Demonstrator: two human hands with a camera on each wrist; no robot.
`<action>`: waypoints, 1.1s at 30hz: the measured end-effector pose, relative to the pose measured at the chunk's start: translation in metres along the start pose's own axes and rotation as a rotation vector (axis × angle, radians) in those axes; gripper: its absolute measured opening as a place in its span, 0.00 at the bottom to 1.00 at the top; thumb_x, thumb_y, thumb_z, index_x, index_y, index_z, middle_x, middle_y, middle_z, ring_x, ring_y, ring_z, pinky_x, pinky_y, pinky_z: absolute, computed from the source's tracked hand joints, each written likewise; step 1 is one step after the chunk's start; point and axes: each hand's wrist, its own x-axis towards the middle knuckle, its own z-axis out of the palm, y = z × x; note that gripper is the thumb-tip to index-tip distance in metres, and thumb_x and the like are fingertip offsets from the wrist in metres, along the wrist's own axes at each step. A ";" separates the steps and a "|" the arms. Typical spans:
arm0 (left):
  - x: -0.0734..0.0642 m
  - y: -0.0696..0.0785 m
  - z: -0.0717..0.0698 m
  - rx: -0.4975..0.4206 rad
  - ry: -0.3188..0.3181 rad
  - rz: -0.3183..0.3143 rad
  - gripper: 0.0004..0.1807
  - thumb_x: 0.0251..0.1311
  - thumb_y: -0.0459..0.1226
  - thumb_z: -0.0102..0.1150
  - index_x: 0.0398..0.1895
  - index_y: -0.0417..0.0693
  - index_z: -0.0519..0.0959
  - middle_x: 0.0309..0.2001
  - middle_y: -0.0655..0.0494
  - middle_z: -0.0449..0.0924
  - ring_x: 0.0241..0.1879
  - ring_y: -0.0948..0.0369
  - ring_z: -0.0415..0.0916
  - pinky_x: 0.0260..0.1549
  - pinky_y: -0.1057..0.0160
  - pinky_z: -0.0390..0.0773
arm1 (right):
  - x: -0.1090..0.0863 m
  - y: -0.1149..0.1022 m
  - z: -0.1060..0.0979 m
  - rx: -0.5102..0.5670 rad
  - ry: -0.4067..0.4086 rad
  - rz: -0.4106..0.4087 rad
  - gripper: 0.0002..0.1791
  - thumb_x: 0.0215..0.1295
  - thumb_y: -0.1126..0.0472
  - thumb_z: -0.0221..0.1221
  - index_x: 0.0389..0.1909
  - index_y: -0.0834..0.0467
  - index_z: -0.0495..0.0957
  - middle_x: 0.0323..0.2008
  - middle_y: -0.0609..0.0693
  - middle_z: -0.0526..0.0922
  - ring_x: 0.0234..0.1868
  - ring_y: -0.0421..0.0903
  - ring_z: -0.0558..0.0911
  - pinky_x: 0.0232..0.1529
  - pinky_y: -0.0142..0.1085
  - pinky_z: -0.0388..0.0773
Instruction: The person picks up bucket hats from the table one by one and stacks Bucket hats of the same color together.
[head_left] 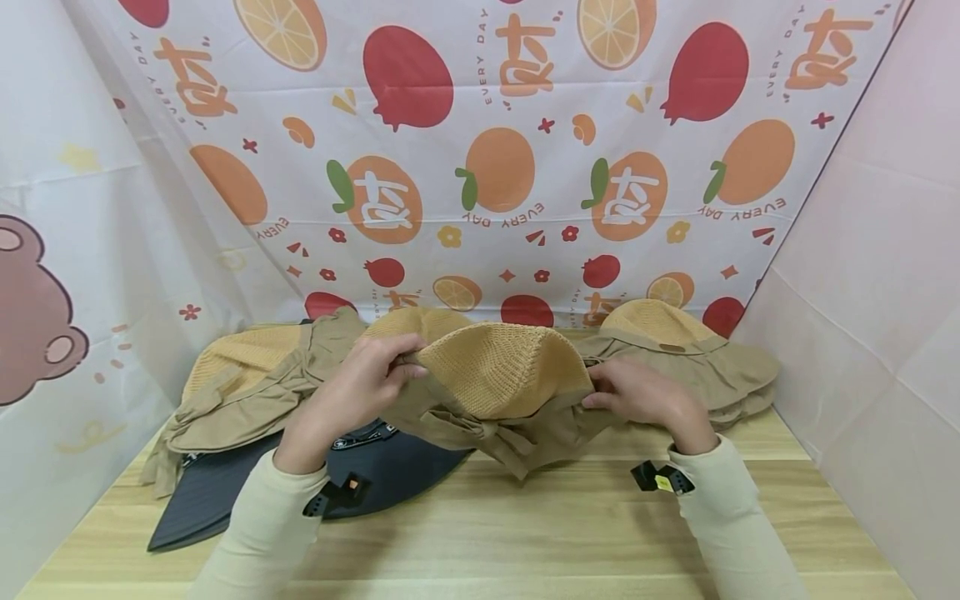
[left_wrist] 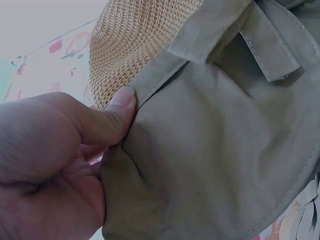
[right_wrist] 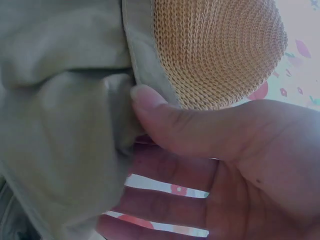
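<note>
A sun hat point(head_left: 510, 367) with a tan knitted crown and a khaki cloth brim is held up in the middle of the head view. Its cloth bow point(head_left: 487, 429) hangs at the front. My left hand point(head_left: 367, 379) pinches the hat's left side where crown and brim meet; in the left wrist view the thumb point(left_wrist: 122, 102) presses on the cloth band. On the other side my right hand point(head_left: 645, 392) pinches the same band, its thumb point(right_wrist: 150, 100) on top and its fingers point(right_wrist: 165, 205) behind the brim.
Similar khaki hats lie on the wooden table point(head_left: 570, 533): one at the left point(head_left: 247, 375), others stacked at the right point(head_left: 675, 350), and a tan crown point(head_left: 412, 321) behind the held hat. Dark navy hats point(head_left: 405, 475) lie at the left front. A printed cloth point(head_left: 495, 250) hangs behind.
</note>
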 end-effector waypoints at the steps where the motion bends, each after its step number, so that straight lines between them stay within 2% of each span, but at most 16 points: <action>1: 0.000 0.000 0.000 0.000 -0.001 -0.003 0.07 0.66 0.27 0.64 0.35 0.47 0.80 0.20 0.61 0.64 0.19 0.71 0.56 0.23 0.69 0.63 | 0.000 0.000 0.000 -0.009 0.015 -0.003 0.02 0.70 0.58 0.66 0.39 0.52 0.84 0.27 0.40 0.79 0.30 0.36 0.72 0.36 0.33 0.71; 9: -0.001 -0.007 0.000 0.018 -0.007 -0.040 0.07 0.65 0.27 0.65 0.34 0.48 0.79 0.21 0.61 0.64 0.20 0.70 0.58 0.24 0.69 0.63 | -0.001 0.001 -0.001 -0.038 0.131 -0.013 0.02 0.74 0.60 0.61 0.40 0.55 0.80 0.27 0.43 0.79 0.31 0.38 0.74 0.38 0.38 0.74; 14: 0.000 -0.013 0.000 0.036 0.015 -0.058 0.06 0.63 0.29 0.69 0.35 0.48 0.81 0.21 0.61 0.66 0.23 0.68 0.61 0.26 0.68 0.65 | -0.002 0.002 -0.002 -0.046 0.256 -0.011 0.05 0.76 0.65 0.57 0.36 0.56 0.76 0.25 0.44 0.73 0.29 0.40 0.72 0.35 0.35 0.71; 18: 0.001 -0.016 -0.001 0.047 0.021 -0.074 0.06 0.62 0.31 0.70 0.37 0.48 0.82 0.22 0.61 0.72 0.24 0.67 0.65 0.27 0.68 0.68 | -0.002 0.002 -0.005 -0.051 0.353 -0.012 0.10 0.76 0.67 0.56 0.32 0.57 0.72 0.24 0.45 0.67 0.28 0.41 0.69 0.34 0.34 0.67; 24: 0.002 -0.020 -0.001 0.035 0.016 -0.101 0.05 0.64 0.32 0.69 0.40 0.47 0.83 0.24 0.60 0.77 0.25 0.66 0.67 0.28 0.68 0.70 | -0.002 -0.001 -0.008 -0.048 0.383 0.012 0.11 0.77 0.68 0.54 0.31 0.56 0.69 0.21 0.45 0.65 0.27 0.42 0.70 0.33 0.36 0.67; 27: 0.002 -0.023 -0.001 0.027 0.014 -0.113 0.04 0.65 0.33 0.68 0.37 0.46 0.81 0.24 0.59 0.74 0.24 0.66 0.65 0.26 0.68 0.67 | -0.003 -0.003 -0.009 -0.049 0.393 0.011 0.09 0.77 0.67 0.54 0.33 0.56 0.71 0.21 0.44 0.66 0.27 0.42 0.70 0.32 0.35 0.67; 33: 0.002 -0.028 -0.004 0.010 0.027 -0.126 0.11 0.68 0.35 0.65 0.29 0.46 0.74 0.20 0.59 0.62 0.19 0.67 0.57 0.24 0.68 0.60 | -0.007 -0.004 -0.012 -0.042 0.442 -0.032 0.07 0.76 0.67 0.55 0.35 0.57 0.72 0.22 0.44 0.66 0.27 0.41 0.68 0.32 0.34 0.66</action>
